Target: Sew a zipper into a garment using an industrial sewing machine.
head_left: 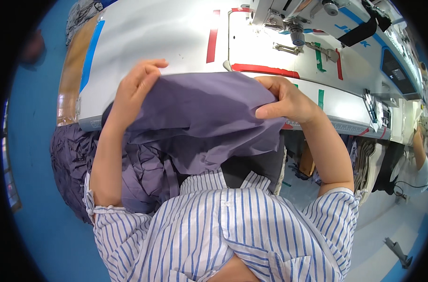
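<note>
While both sets of fingers pinch the far edge of the purple-grey fabric (200, 113), the piece is held up between body and tabletop (167, 37), probably to find or straighten a seam edge. Left hand (138, 82): fingers curled over the cloth's left corner, thumb hidden behind it. Right hand (284, 101): fingers pressed together on top, thumb underneath, clamping the right corner. Cloth sags toward the near side, draping into the lap over more dark fabric (77, 160) heaped at left. Sewing machine (326, 19) stands far right on the tabletop, red tape marks (265, 70) just beyond the raised edge. Another person's arm (423, 157) shows at far right
</note>
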`<action>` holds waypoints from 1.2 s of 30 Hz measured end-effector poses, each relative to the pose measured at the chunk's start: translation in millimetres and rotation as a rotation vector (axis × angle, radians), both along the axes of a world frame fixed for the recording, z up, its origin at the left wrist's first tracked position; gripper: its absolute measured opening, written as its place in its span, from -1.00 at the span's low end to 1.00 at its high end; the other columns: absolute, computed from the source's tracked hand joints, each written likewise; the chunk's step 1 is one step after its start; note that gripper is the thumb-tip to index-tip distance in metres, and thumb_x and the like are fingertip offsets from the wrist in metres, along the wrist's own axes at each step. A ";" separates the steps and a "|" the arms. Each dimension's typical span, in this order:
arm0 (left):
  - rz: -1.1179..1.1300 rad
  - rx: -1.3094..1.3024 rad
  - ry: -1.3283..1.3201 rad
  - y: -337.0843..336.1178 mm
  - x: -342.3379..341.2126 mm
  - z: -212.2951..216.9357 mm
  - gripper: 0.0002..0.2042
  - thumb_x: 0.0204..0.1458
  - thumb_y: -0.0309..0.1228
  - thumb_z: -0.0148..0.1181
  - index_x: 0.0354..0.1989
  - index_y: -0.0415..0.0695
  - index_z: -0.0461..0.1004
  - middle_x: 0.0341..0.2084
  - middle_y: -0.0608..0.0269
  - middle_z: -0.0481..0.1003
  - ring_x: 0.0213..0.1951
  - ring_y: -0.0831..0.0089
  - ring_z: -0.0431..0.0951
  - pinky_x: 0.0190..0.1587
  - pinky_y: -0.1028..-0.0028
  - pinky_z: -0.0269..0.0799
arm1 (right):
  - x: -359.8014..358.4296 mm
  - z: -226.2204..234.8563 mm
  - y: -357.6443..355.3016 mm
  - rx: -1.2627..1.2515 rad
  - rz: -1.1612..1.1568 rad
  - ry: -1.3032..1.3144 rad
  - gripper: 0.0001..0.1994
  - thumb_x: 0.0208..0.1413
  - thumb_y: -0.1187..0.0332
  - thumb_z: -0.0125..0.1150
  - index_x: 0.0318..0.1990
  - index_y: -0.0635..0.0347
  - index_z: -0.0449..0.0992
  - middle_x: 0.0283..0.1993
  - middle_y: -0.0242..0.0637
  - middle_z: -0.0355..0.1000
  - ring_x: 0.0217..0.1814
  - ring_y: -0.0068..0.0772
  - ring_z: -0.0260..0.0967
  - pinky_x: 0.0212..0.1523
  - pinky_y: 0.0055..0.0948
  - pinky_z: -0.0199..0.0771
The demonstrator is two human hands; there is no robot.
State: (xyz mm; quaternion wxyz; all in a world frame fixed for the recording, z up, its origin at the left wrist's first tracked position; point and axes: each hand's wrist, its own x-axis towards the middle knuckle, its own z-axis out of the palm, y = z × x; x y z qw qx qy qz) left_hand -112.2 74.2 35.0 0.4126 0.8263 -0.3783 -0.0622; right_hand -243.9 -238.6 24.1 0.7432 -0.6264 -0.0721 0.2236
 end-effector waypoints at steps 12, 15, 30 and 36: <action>0.285 0.093 -0.129 139.4 29.0 75.3 -0.79 -0.09 -0.57 0.41 -0.27 -0.18 0.52 -0.42 0.42 0.44 -0.35 0.65 0.39 -0.25 0.62 0.28 | -21.3 28.3 -34.3 -0.179 0.304 -0.155 -0.70 -0.07 0.27 0.52 -0.26 0.29 0.61 -0.44 -0.42 0.50 -0.41 -0.60 0.40 -0.38 -0.61 0.32; 0.705 0.083 -0.537 111.1 83.2 90.7 -0.83 0.07 -0.49 0.31 -0.18 -0.23 0.55 -0.32 0.37 0.52 -0.23 0.62 0.45 -0.13 0.61 0.35 | -9.7 31.4 -36.5 -0.304 0.315 -0.173 -0.68 0.03 0.22 0.42 -0.16 0.27 0.62 -0.49 -0.35 0.50 -0.42 -0.53 0.44 -0.35 -0.49 0.42; 0.173 0.529 -0.518 -7.7 46.7 -87.3 -0.10 0.04 0.17 0.22 0.44 -0.17 0.11 0.46 0.06 0.06 0.49 0.05 -0.05 0.47 -0.09 -0.27 | 12.3 -38.9 -36.0 -1.131 -0.556 -0.868 -0.72 -0.04 0.32 0.45 -0.12 0.06 0.63 -0.26 -0.39 0.56 -0.46 -0.38 0.44 -0.38 -0.40 0.49; 0.150 0.484 -0.512 -11.7 70.6 -76.0 -0.10 0.02 0.20 0.22 0.45 -0.10 0.12 0.46 0.15 0.08 0.50 0.14 -0.04 0.48 -0.02 -0.26 | 24.5 -38.5 -16.7 -1.020 -0.366 -1.155 -0.79 -0.09 0.53 0.43 -0.24 0.19 0.60 -0.17 -0.29 0.55 -0.20 -0.30 0.48 -0.28 -0.43 0.47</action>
